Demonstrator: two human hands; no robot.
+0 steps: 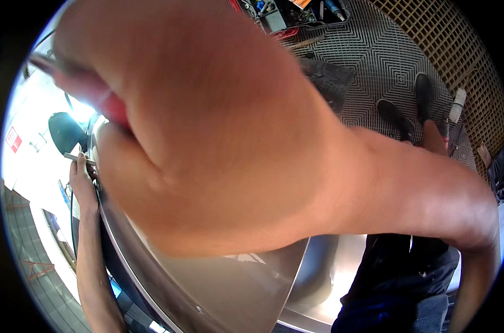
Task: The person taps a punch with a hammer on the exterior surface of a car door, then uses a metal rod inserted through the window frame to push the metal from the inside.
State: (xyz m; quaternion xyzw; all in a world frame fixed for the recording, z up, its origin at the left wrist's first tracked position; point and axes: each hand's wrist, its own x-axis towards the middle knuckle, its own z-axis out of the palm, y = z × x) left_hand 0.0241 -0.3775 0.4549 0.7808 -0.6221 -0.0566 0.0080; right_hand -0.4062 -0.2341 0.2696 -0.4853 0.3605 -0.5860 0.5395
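Right hand point(168, 127) fills the view, very close to the camera and blurred. Its forearm comes in from 4 o'clock, bent at the elbow, reaching toward 10 o'clock. Fingers are curled around a red-handled tool point(104, 102) whose grey tip points to 10 o'clock; probably raised to work at the upper edge of the metal panel point(229, 294).

Left hand point(82, 177) at 9 o'clock, arm rising from 7 o'clock along the curved panel edge. Fingers pinch a small flat metal piece point(74, 157) against the rim, seemingly steadying it.

Shoes point(399, 114) on the patterned floor mat point(374, 61) at 2 o'clock; a tool tray point(296, 14) at 12.
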